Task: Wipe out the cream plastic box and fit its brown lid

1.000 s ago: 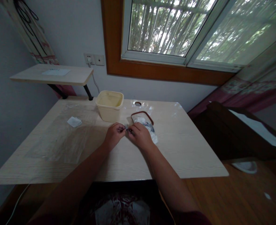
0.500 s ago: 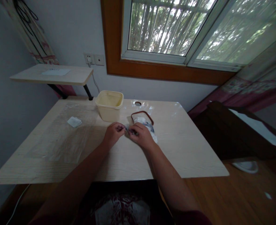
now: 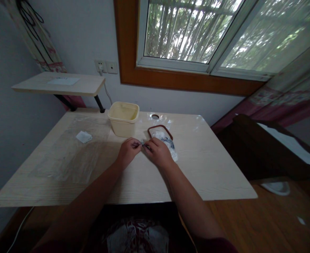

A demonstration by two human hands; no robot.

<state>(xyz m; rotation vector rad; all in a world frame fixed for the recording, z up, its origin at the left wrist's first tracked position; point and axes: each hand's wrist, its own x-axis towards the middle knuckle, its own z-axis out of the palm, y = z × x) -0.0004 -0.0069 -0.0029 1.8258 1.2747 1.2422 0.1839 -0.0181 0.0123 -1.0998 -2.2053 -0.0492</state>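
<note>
My left hand (image 3: 129,150) and my right hand (image 3: 158,151) meet above the middle of the table, fingertips pinched close together. Between them is a small, dark, shiny piece (image 3: 142,144), too small to name; both hands grip it. Just behind my right hand lies a clear plastic bag (image 3: 168,142) with dark blue and white contents, partly covered by that hand. A reddish-brown rounded frame (image 3: 160,126) rests at the bag's far side. Beyond my left hand stands a cream plastic bin (image 3: 123,126), whose inside bottom is hidden.
A clear plastic sheet (image 3: 62,154) lies flat on the table's left, with a small white packet (image 3: 84,137) on it. A raised shelf (image 3: 60,84) stands at the back left. Near the back edge is a round cable hole (image 3: 155,116). The table (image 3: 213,168) ends before a wooden floor.
My fingers have shifted slightly around the small dark piece, and less of it shows by my right hand. Everything else stays in place.
</note>
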